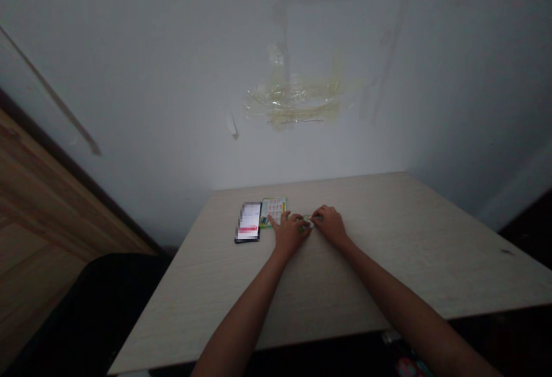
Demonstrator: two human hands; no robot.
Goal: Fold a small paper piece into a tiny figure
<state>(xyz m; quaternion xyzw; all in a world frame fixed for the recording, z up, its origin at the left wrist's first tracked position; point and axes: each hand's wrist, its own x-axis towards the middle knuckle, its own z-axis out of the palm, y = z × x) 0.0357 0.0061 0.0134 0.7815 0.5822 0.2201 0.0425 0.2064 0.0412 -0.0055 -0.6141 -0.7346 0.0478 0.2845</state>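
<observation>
My left hand [290,232] lies over the table with its fingers spread, its thumb on the lower part of a green-edged printed card or booklet [275,207]. The fingertips press on a small whitish-green piece [309,223] that looks like paper or a sticker. From the other side, my right hand [332,224] pinches the edge of that piece between thumb and fingers. Both hands hide much of it, so its exact kind is unclear. Left of the booklet a phone [249,223] lies face up, its screen lit and blurred out.
The pale wooden table [388,273] meets a grey wall [172,78] at the back. Crumpled clear tape [297,101] sticks to the wall. A small dark mark [508,252] shows at the table's right. Wooden panelling [38,193] and a dark object [99,308] stand at left.
</observation>
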